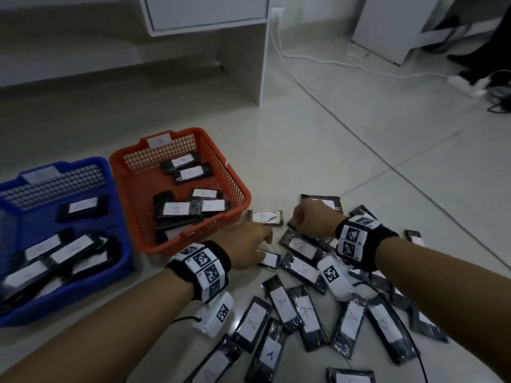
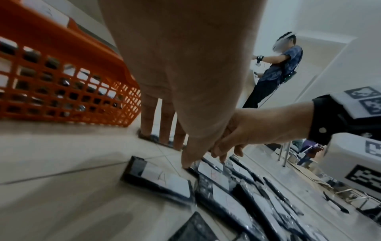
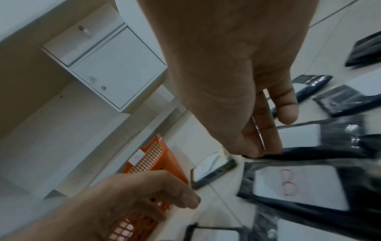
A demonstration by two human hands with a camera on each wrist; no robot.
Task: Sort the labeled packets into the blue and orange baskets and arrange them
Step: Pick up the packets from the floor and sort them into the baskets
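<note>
Several black packets (image 1: 304, 310) with white lettered labels lie heaped on the floor tiles. The blue basket (image 1: 119, 217) at the left and the orange basket (image 1: 237, 186) beside it each hold several packets. My left hand (image 1: 265, 244) reaches just past the orange basket's (image 2: 62, 91) corner. Its straight fingers (image 2: 148, 124) touch a packet by the basket, and the thumb tip rests beside an A packet (image 2: 164, 181). My right hand (image 3: 264, 146) is curled at the pile's far edge and pinches the rim of a black packet (image 3: 319, 153), above a B packet (image 3: 299, 187).
A white cabinet (image 1: 204, 12) and a desk panel (image 1: 249, 64) stand behind the baskets. White cables (image 1: 318, 59) and a power strip (image 1: 467, 84) lie on the floor at the far right. Another person (image 2: 276, 71) stands in the background.
</note>
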